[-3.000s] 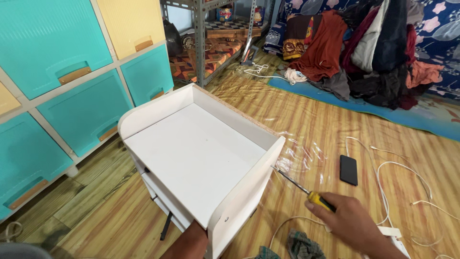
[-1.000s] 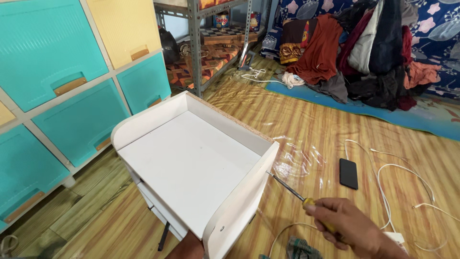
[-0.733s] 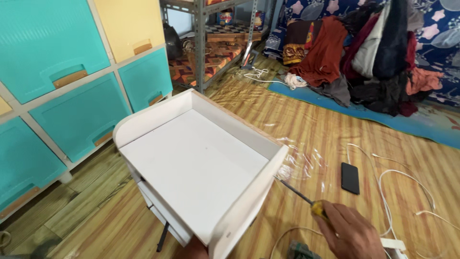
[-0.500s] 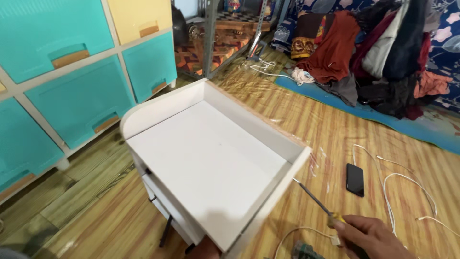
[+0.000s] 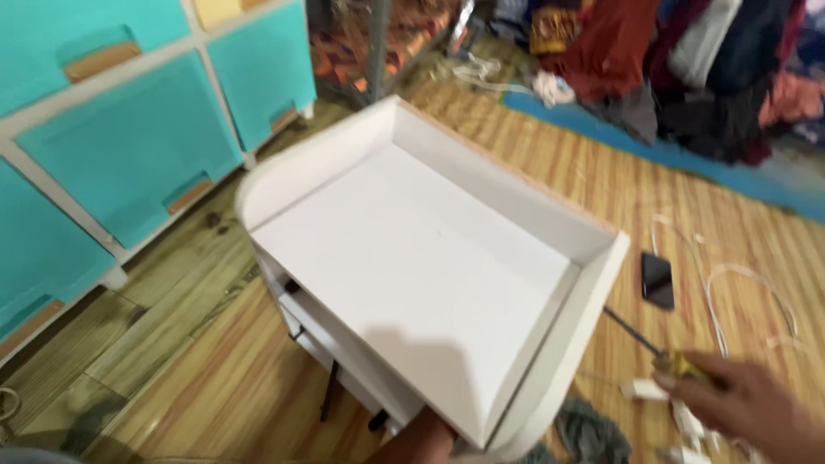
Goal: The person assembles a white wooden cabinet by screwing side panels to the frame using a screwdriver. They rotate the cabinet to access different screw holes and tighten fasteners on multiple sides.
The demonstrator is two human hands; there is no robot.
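Wooden floor (image 5: 215, 378); right hand (image 5: 748, 408) grips screwdriver (image 5: 657, 351) beside white cabinet (image 5: 430, 275)

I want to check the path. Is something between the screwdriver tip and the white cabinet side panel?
Nothing visible. The right hand holds the screwdriver, whose shaft points straight at the white cabinet's side panel. The phone lies beside, on the floor.

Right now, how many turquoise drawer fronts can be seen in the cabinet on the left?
4 show, all cut by the frame: one at top left, a large one below it, one right of that, and one at the left edge. More may be hidden.
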